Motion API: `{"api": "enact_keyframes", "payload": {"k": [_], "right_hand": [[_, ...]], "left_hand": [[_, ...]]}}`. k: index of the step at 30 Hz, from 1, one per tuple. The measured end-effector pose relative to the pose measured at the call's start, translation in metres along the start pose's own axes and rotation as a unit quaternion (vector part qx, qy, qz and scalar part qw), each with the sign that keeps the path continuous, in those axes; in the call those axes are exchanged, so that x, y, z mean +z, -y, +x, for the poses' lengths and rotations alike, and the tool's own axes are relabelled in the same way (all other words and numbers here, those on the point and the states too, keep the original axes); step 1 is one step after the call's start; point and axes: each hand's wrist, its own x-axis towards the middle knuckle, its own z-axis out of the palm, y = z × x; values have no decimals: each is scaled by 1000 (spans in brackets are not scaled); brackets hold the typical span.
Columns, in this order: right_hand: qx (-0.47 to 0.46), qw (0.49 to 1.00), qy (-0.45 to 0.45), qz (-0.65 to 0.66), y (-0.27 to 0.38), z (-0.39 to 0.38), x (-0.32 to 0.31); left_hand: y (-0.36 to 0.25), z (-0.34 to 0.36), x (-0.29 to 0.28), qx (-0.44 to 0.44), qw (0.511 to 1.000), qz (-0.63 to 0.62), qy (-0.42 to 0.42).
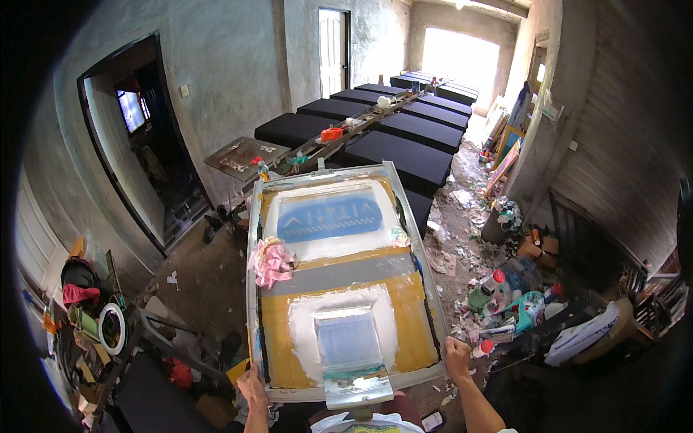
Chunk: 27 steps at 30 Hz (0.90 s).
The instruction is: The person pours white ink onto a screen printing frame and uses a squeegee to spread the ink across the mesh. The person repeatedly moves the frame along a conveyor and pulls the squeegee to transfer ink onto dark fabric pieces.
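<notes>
A large screen-printing frame (415, 249) is in front of me, its mesh masked with brown tape and a grey band. My left hand (252, 390) is closed on its near left corner, and my right hand (458, 359) grips the right rail near the front. Two blue stencil areas show on the mesh, edged with white ink. A wide metal-and-wood squeegee (357, 386) rests over the near edge, between my hands. A crumpled pink cloth (272, 263) lies at the left rail, and a small pale rag (400, 237) sits by the right one.
Beyond the frame, long rows of black padded boards (404, 153) flank a central rail holding an orange container (331, 134). A stained board (245, 156) juts out left. Bottles and jars (498, 276) and scraps litter the right-hand floor. A cluttered rack (112, 328) stands left.
</notes>
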Motion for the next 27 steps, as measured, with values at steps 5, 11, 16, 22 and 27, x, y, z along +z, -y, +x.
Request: {"api": "enact_keyframes", "payload": {"k": [5,11,16,22,27], "right_hand": [[-21,999,17,-20,-3,56,-4],[-63,997,35,-1,-4,154,-8],[-58,995,81,4,-12,258,-18],[-102,986,124,-53,-32,390,-39],[-120,975,168,-78,-40,481,-38]], "left_hand": [[-3,1,47,14,1000,-13,-1],[9,-5,111,-12,999,20,-37],[8,-34,185,-27,996,38,-73],[22,-81,284,-51,990,31,-125],[50,-112,349,-83,979,-13,-185]]}}
